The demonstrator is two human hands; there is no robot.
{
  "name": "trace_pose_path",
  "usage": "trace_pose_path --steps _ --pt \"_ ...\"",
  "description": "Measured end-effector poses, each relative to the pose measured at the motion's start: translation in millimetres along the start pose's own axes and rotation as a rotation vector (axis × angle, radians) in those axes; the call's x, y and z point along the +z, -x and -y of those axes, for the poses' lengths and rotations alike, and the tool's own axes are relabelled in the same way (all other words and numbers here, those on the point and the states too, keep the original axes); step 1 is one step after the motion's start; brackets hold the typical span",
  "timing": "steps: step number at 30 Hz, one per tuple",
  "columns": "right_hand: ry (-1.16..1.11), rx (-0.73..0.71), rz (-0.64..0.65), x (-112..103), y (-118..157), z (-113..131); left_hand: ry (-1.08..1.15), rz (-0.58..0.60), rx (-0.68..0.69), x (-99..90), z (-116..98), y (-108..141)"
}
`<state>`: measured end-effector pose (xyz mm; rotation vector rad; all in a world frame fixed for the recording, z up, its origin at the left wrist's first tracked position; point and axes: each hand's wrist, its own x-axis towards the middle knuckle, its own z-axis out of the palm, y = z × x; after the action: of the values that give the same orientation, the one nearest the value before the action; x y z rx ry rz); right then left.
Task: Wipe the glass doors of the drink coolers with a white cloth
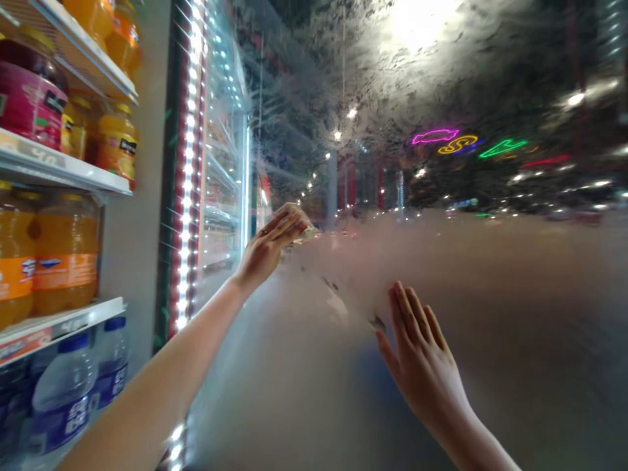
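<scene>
A large glass pane (294,379) fills the view from the centre to the right; its lower part is fogged and its upper part is streaked and wet. My left hand (275,242) is raised against the glass, its fingers bent over something pale and crumpled, like a cloth or tissue (309,230). Lower and to the right, my right hand (419,353) lies flat on the fogged part, fingers stretched out, holding nothing. Small dark clear marks show in the fog between the two hands.
On the left, shelves (73,170) hold orange drink bottles (66,255), a purple-red bottle (32,91) and water bottles (63,392). A strip of white lights (186,196) runs down the pane's left edge. Coloured neon shapes (458,144) shine at the upper right.
</scene>
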<state>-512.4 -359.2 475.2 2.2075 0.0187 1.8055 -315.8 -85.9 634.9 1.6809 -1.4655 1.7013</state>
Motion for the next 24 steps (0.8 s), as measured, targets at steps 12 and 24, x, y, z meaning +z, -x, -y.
trace_pose_path --steps 12,24 --pt "0.025 -0.012 -0.011 3.8 2.3 -12.3 0.039 -0.001 0.079 21.9 -29.0 -36.6" --pt "-0.028 0.014 0.041 3.8 0.4 -15.0 0.074 -0.014 0.03 42.1 -69.3 -71.6"
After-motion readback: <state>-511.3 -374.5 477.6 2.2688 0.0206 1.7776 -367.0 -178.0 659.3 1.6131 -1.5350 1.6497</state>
